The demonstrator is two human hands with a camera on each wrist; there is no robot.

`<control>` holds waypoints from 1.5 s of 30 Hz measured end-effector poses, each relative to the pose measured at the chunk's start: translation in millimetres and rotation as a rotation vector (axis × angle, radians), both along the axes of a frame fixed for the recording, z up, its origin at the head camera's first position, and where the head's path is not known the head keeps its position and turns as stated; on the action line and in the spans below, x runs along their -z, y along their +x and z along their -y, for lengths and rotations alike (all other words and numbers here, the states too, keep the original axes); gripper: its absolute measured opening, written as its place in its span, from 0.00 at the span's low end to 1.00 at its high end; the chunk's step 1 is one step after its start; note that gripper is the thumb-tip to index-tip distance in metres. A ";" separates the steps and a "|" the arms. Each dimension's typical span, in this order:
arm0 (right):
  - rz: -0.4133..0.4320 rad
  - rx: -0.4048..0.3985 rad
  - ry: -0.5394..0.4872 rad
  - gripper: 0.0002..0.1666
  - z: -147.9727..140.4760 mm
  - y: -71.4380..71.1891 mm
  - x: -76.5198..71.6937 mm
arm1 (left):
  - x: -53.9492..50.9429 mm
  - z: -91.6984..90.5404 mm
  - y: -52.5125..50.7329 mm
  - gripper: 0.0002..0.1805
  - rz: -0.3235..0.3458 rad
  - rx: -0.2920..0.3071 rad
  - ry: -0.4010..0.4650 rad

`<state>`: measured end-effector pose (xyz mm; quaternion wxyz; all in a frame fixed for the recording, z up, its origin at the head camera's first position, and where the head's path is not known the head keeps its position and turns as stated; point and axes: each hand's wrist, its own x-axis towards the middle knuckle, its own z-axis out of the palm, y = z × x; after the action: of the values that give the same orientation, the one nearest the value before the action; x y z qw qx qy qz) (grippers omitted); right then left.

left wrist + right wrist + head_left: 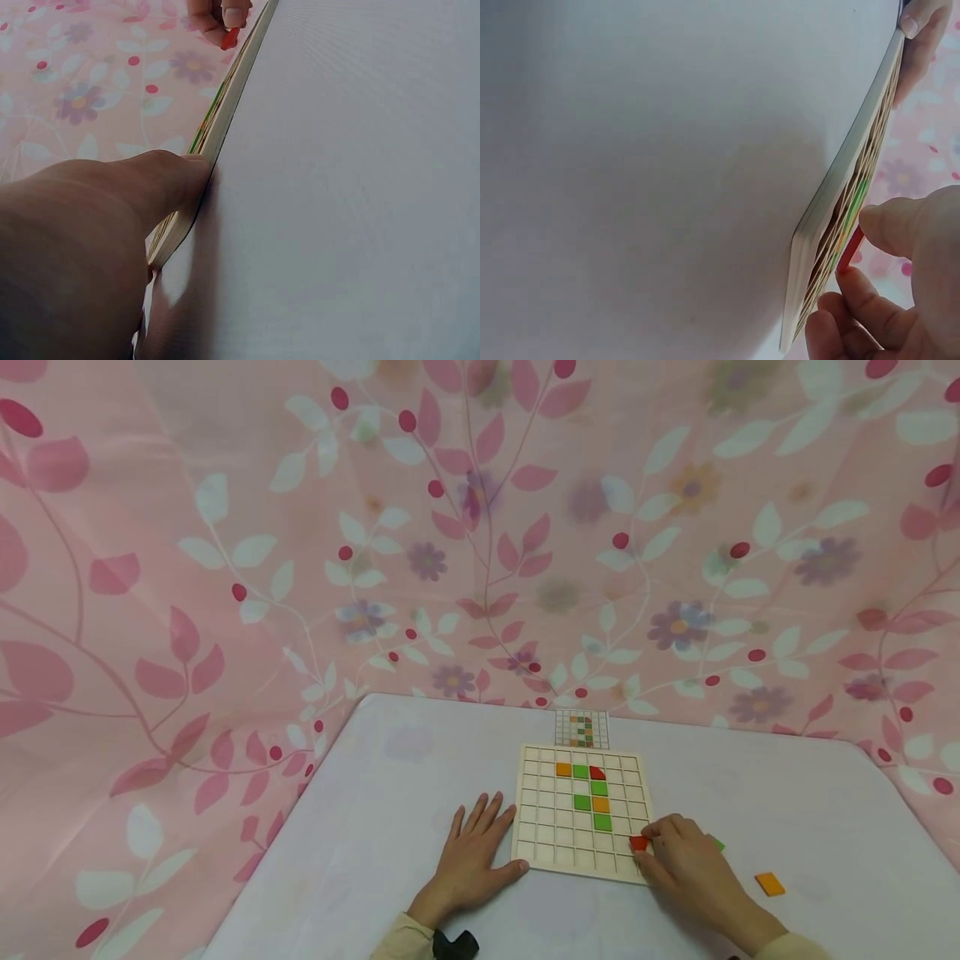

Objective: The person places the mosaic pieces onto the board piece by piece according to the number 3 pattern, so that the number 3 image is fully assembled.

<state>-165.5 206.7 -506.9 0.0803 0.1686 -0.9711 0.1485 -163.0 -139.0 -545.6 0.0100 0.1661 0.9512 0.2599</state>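
From my end I see the right hand [686, 856] pinching one red piece [638, 842] between thumb and fingertips, just off its tips on the left, over the right border cells of the gridded board [547, 852]; I cannot tell whether it touches the wood. By the right wrist camera the piece shows edge-on as a thin strip, its long axis slanting roughly along the slope of the board, one end at the thumb and the other at a fingertip; its full outline is hidden from me. The left hand [476, 858] is spread wide, fingers straight and pointing away from the person, thumb on the board's near left corner. Between my two hands, the board carries seven pieces: four green, two orange and one red, this last with its rounded corner turned toward the far right. On the tabletop [322, 852], one green piece [717, 843] shows partly from behind the right hand, and one orange piece [770, 883] lies to that hand's right. One printed card [561, 729] lies beyond the board, farther out than both hands.
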 end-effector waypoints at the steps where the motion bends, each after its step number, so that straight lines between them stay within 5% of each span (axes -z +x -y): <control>1: -0.014 -0.003 -0.003 0.20 1.6 0.0 0.0 | 0.4 0.1 0.0 0.45 0.002 -0.001 -0.003; 10: 0.010 0.020 -0.069 0.17 15.8 -1.5 0.3 | 0.0 0.2 0.5 0.45 0.006 0.002 0.009; 17: -0.085 -0.028 -0.084 0.16 26.1 0.0 3.6 | -1.5 0.4 0.5 0.45 0.019 0.002 -0.005; 24: -0.065 -0.030 -0.083 0.15 38.2 -3.3 3.2 | -3.0 0.2 1.4 0.45 0.028 -0.003 0.002; 31: -0.132 -0.044 -0.076 0.13 41.1 -7.7 4.5 | -4.3 -0.5 2.8 0.45 0.017 0.009 0.015; 45: -0.097 0.002 -0.131 0.13 41.6 -13.2 -1.4 | -4.1 -0.2 1.5 0.45 0.018 0.002 -0.008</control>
<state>-178.7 165.1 -505.6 0.1383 0.1690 -0.9544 0.2035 -161.5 -138.8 -541.5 0.0196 0.1647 0.9519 0.2577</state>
